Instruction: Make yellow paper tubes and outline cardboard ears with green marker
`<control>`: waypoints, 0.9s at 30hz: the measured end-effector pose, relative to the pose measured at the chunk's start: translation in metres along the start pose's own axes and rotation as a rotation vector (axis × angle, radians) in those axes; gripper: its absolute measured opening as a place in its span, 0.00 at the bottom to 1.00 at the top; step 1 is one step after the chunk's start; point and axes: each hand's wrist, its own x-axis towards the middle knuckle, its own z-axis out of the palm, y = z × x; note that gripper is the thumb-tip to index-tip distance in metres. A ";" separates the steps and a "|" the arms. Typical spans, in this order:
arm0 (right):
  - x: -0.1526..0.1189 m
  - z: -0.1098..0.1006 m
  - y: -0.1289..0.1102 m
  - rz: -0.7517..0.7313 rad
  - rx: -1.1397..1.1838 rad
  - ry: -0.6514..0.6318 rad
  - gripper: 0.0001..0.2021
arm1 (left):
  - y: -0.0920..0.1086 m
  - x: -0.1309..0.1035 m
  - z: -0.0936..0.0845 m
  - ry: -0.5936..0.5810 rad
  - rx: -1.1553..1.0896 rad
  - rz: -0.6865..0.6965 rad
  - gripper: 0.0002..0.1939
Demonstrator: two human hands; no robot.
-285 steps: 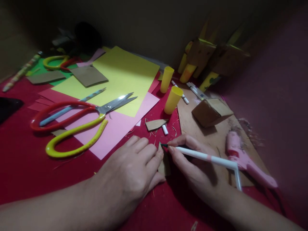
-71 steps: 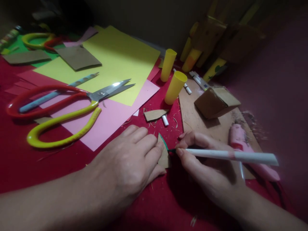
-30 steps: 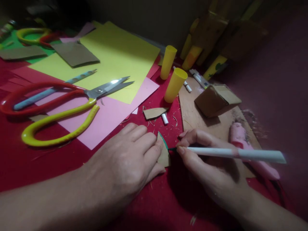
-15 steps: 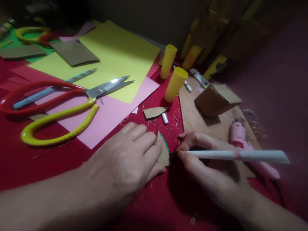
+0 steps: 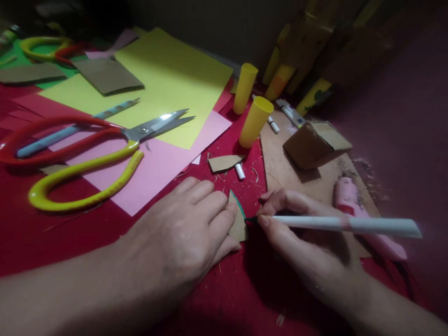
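A small pointed cardboard piece [image 5: 238,223] lies on the red cloth, its right edge coloured green near the tip. My left hand [image 5: 196,228] grips it from the left, fingers bent and thumb at its lower edge, covering part of it. Between the thumb and fingers of my right hand [image 5: 308,238] is a white marker [image 5: 315,223], held nearly level. Its dark tip touches the cardboard's right edge. Just beyond the hands lie another cut cardboard scrap [image 5: 226,163] and a white marker cap [image 5: 240,171].
Large scissors [image 5: 140,133] lie over a blue pencil [image 5: 56,141] and pink and yellow paper [image 5: 175,70]. Two yellow paper tubes [image 5: 255,123] stand upright ahead. On a board [image 5: 275,158] at right are a folded cardboard box [image 5: 311,147] and a pink glue gun [image 5: 371,233].
The marker tip has shifted slightly up along the cardboard's edge. My left hand keeps the same hold, and the surrounding things stay in place.
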 end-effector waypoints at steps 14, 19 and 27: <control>-0.002 0.000 0.002 -0.054 0.014 -0.021 0.09 | 0.001 -0.002 -0.003 -0.055 0.001 -0.028 0.17; -0.002 0.000 -0.002 -0.005 0.004 0.041 0.09 | 0.000 0.000 -0.005 -0.027 0.022 -0.003 0.17; 0.000 0.001 -0.001 -0.007 -0.054 0.020 0.07 | 0.000 -0.001 -0.003 -0.055 0.005 -0.017 0.17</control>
